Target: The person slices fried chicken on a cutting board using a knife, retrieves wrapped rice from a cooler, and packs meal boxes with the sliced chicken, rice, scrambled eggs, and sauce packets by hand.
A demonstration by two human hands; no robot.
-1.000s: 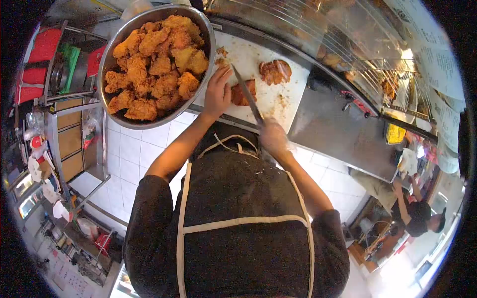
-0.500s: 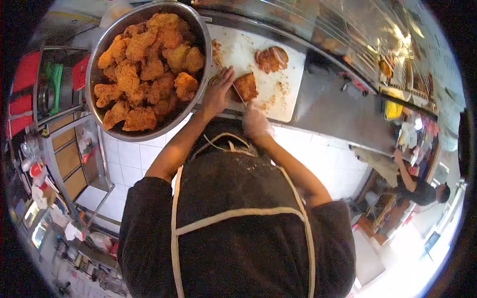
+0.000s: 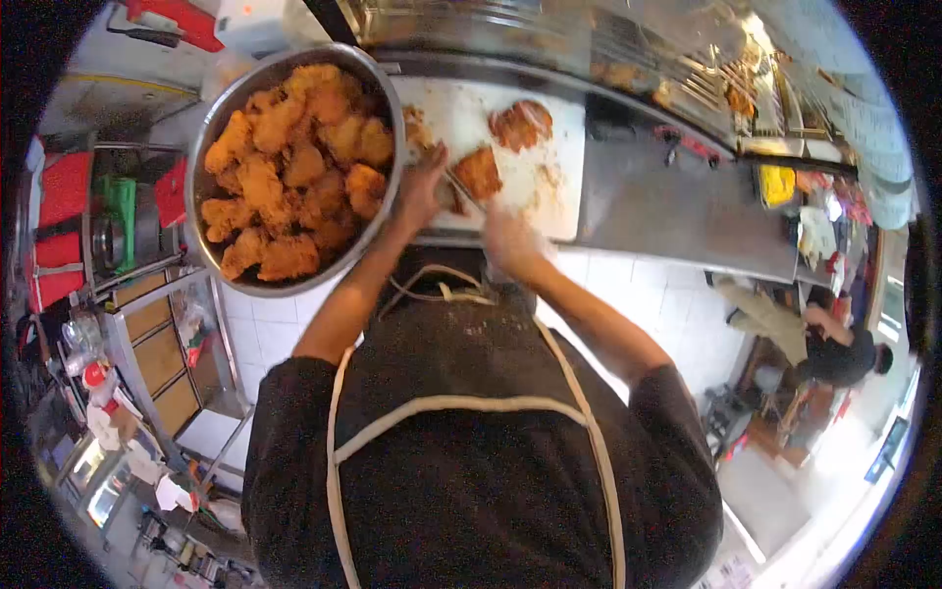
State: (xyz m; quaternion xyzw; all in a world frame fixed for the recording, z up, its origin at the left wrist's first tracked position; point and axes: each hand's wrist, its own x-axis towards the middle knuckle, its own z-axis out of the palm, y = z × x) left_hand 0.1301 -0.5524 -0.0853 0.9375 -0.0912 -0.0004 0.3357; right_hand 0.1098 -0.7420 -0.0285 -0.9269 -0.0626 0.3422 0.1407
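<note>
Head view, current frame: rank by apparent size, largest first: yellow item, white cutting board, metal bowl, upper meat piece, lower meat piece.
1. metal bowl
2. white cutting board (visible part)
3. upper meat piece and lower meat piece: too alike to rank
4. yellow item

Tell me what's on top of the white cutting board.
A browned piece of meat sits toward the far edge, another beside the knife, with crumbs scattered around. The bowl and left hand block parts; anything beneath them can't be seen.
</note>
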